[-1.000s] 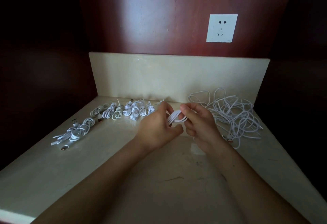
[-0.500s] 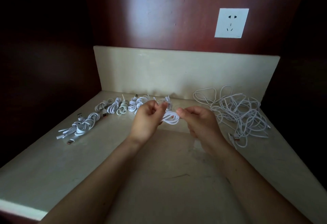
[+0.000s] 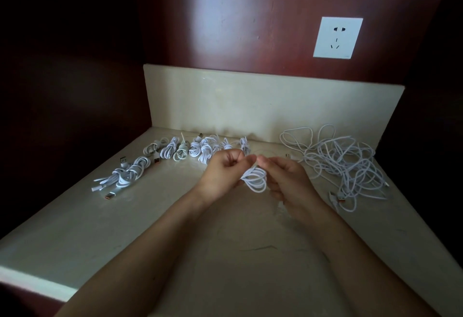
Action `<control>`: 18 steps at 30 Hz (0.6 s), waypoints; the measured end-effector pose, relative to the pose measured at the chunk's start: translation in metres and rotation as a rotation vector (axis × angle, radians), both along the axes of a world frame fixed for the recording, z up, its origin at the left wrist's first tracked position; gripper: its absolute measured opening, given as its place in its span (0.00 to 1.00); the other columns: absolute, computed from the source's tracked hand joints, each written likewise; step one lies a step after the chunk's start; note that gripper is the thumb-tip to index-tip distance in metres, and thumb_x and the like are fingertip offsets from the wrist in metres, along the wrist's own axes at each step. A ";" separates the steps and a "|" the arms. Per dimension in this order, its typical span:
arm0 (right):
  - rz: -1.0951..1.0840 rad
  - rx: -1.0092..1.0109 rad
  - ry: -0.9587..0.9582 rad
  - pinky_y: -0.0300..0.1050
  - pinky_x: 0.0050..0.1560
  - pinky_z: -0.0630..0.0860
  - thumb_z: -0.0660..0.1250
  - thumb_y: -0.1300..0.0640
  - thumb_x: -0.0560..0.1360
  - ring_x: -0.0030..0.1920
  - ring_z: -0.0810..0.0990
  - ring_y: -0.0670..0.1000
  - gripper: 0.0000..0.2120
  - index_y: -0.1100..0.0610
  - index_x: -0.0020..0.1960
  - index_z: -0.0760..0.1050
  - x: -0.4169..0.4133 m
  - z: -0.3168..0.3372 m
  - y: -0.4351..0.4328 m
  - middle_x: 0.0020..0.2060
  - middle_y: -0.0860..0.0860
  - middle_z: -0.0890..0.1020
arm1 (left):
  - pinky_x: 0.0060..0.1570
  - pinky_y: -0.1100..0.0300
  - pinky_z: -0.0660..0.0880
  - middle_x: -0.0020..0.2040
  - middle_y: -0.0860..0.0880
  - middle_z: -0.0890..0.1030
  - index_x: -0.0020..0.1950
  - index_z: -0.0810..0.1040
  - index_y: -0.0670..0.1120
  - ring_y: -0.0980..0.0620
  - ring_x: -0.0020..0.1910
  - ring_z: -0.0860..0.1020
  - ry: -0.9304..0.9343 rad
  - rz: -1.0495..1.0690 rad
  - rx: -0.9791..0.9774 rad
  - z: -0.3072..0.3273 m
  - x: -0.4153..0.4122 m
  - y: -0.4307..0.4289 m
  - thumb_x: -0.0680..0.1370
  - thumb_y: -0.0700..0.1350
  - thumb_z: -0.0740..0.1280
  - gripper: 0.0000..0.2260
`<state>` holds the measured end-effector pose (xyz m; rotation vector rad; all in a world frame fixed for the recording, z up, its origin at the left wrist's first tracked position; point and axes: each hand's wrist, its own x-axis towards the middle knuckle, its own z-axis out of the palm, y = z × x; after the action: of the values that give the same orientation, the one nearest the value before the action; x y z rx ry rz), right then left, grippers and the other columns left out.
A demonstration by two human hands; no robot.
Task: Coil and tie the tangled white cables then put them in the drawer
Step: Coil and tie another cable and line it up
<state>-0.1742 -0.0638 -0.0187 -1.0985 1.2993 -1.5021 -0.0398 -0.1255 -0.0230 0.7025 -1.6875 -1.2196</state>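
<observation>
Above the middle of the pale stone bench (image 3: 125,221), the left hand (image 3: 221,173) and right hand (image 3: 288,181) each pinch a small coil of white cable (image 3: 255,180); its knot looks unfinished. Should either pinch slacken, the springy loops would likely spill open.

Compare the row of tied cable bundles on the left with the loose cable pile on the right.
The tied bundles are each wound tight and knotted; the loose pile is open, overlapping loops. The tied bundles lie separate in a row at left; the loose pile is one sprawling heap at right. Both are white cables with plugs showing, resting on the beige counter.
</observation>
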 end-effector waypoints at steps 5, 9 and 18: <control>0.022 0.050 -0.067 0.34 0.21 0.52 0.69 0.51 0.77 0.22 0.57 0.43 0.13 0.54 0.35 0.75 0.008 0.000 -0.002 0.23 0.47 0.62 | 0.21 0.69 0.60 0.21 0.52 0.66 0.26 0.70 0.48 0.58 0.19 0.62 0.057 -0.018 0.062 0.002 0.000 0.002 0.82 0.40 0.62 0.22; 0.009 0.030 -0.024 0.35 0.21 0.54 0.67 0.58 0.78 0.21 0.59 0.43 0.11 0.55 0.37 0.74 0.012 -0.008 -0.003 0.24 0.49 0.64 | 0.20 0.70 0.60 0.20 0.53 0.67 0.24 0.73 0.48 0.60 0.18 0.62 0.117 -0.023 0.118 0.006 -0.004 0.009 0.82 0.43 0.61 0.25; 0.052 -0.191 0.797 0.44 0.40 0.72 0.57 0.44 0.74 0.36 0.78 0.41 0.16 0.51 0.39 0.78 0.022 -0.029 -0.003 0.33 0.41 0.80 | 0.32 0.61 0.69 0.22 0.57 0.67 0.30 0.65 0.47 0.58 0.25 0.66 0.091 0.294 -0.037 0.002 0.009 -0.008 0.80 0.47 0.67 0.20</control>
<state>-0.1527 -0.0670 -0.0472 -1.9616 1.6358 -1.1928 -0.0306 -0.1334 -0.0211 0.8272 -1.4682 -0.9963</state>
